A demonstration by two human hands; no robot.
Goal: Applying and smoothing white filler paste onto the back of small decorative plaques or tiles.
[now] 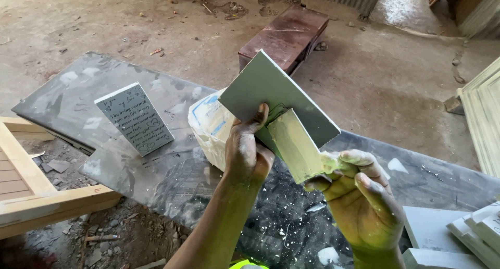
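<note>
My left hand grips a flat grey-green rectangular panel by its lower edge and holds it tilted above the dark slab. My right hand holds a wide putty knife smeared with pale filler, its blade laid flat against the panel's lower part. Both hands are dusted with pale powder. Behind the panel a white sack with blue print rests on the slab, partly hidden.
A small grey plaque with white lettering lies on the slab's left part. A reddish metal box sits on the dirt floor beyond. A wooden frame lies at left; pale moulded panels are stacked at lower right and right edge.
</note>
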